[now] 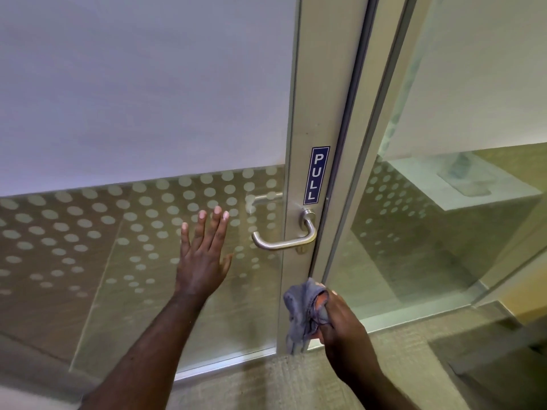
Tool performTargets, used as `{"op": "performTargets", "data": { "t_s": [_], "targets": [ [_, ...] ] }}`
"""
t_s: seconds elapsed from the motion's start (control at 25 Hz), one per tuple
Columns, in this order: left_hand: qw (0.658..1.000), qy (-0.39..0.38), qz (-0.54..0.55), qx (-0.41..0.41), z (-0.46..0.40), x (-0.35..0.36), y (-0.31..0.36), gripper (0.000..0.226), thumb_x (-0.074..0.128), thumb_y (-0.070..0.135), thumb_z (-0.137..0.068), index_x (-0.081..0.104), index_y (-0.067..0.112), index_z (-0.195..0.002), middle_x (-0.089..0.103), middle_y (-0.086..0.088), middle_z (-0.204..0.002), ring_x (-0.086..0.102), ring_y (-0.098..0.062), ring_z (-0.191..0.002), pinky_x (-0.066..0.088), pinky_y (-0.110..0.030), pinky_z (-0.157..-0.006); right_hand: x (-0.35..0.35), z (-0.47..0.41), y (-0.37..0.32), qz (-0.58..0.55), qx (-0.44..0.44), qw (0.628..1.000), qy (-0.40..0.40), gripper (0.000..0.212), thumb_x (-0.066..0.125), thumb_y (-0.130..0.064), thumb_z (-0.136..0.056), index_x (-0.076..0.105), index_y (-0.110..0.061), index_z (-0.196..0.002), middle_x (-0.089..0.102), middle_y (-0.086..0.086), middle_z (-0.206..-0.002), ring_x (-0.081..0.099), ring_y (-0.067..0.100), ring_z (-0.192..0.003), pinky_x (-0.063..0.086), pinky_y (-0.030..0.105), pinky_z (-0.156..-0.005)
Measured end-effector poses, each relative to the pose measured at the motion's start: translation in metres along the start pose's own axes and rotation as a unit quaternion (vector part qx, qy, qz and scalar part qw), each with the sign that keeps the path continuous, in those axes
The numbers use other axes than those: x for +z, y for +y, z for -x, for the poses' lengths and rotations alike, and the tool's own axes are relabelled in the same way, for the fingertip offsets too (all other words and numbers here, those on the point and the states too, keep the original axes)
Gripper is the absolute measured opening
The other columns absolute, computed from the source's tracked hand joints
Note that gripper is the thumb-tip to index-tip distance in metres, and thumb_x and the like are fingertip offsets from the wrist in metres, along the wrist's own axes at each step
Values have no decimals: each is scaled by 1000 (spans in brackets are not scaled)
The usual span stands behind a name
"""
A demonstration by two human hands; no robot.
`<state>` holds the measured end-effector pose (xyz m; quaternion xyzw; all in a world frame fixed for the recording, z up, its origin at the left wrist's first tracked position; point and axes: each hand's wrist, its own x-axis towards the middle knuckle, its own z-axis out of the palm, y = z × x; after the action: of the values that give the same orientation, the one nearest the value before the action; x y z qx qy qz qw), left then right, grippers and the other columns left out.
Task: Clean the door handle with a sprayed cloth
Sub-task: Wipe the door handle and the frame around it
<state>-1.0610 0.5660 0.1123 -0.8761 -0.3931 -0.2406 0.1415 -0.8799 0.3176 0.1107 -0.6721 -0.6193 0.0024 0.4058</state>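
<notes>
A brushed-metal lever door handle (284,243) sticks out from the aluminium frame of a glass door, below a blue PULL sticker (316,175). My left hand (204,255) is flat with fingers spread, on or just off the dotted glass to the left of the handle. My right hand (340,324) is lower, below the handle, and grips a bunched grey cloth (302,312) that hangs down from the fingers. The cloth is apart from the handle.
The door frame (307,99) runs vertically through the middle. The frosted, dotted glass door pane (88,232) lies left and a clear glass side panel (429,232) right. Carpet (266,380) covers the floor below. A second handle (266,198) shows through the glass on the far side.
</notes>
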Motion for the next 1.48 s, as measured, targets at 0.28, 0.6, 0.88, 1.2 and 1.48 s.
{"op": "performTargets", "data": {
  "t_s": [0.28, 0.6, 0.88, 1.2, 1.48],
  "targets": [
    [993, -109, 24, -50, 88, -25, 63, 103, 64, 54, -78, 6, 19, -156, 5, 1, -164, 0, -22, -150, 5, -51, -117, -27, 26, 27, 10, 93, 994, -50, 45, 45, -8, -87, 55, -6, -130, 58, 9, -133, 52, 27, -122, 42, 42, -103],
    [967, -204, 151, 10, 152, -55, 207, 64, 31, 42, -89, 31, 25, -151, 14, 15, -155, 5, -19, -150, -1, -41, -120, -76, 88, 41, 73, 30, 990, -113, 60, 61, -11, -78, 52, -18, -137, 46, 16, -146, 60, 37, -111, 52, 41, -87],
    [878, -242, 410, -44, 180, -74, 255, 48, 34, 30, -93, 44, 28, -140, 30, 4, -152, 11, -12, -149, 0, -32, -120, -99, 123, 69, 37, 24, 969, -244, 62, 55, -23, -93, 26, -46, -142, 27, 14, -154, 39, 35, -131, 38, 38, -103],
    [679, -302, 595, -305, 187, -84, 284, 33, 53, 39, -95, 73, 16, -106, 74, -6, -108, 66, -19, -110, 44, -44, -104, -102, 126, 66, 30, -8, 943, -331, 65, 61, -28, -91, 25, -54, -140, 30, 6, -130, 46, 27, -108, 50, 40, -89],
    [661, -244, 616, -352, 183, -79, 268, 35, 47, 33, -100, 72, 8, -97, 76, -11, -92, 71, -18, -90, 52, -30, -84, -102, 134, 69, -420, 389, 738, -357, 46, 87, -20, -69, 69, 1, -106, 72, 14, -103, 69, 23, -91, 56, 36, -81]
  ]
}}
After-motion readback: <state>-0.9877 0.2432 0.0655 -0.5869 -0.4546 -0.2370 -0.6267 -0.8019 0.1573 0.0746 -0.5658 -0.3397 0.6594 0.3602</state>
